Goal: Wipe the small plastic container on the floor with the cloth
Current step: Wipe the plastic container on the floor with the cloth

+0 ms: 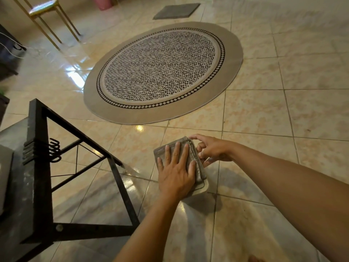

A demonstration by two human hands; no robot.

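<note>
Two bare forearms reach in from 5 and 6 o'clock and meet at a folded grey-beige cloth [200, 178] that lies on the glossy beige marbled floor tiles [264, 114], a little below and right of the picture's middle. The left hand [176, 176] lies flat on top of the cloth, palm down. Its fingers [177, 150] are straight and slightly spread, pointing toward 12 o'clock, and they press on the fabric without gripping it. The right hand [213, 150] sits at the cloth's 3 o'clock edge. Its fingers [200, 147] are bent, with the forefinger stretched to the far corner of the cloth and the others curled against the stacked folds. Whether they pinch that edge or only touch it cannot be told. The cloth's layered hems show along its right side and at its near corner. No part of the small plastic container can be made out, and I cannot tell whether it is under the cloth.

At 8 o'clock stands a black metal frame [39, 167] of angled bars, near the left hand but apart from it. Beyond the hands, toward 12 o'clock, lies a round rug [162, 70] with a plain beige border, a checkered ring and a black-and-white dashed centre. Farther off at 12 o'clock is a small grey rectangular mat [176, 11], and at 11 o'clock a stool with thin gold legs and a pale seat [44, 7].
</note>
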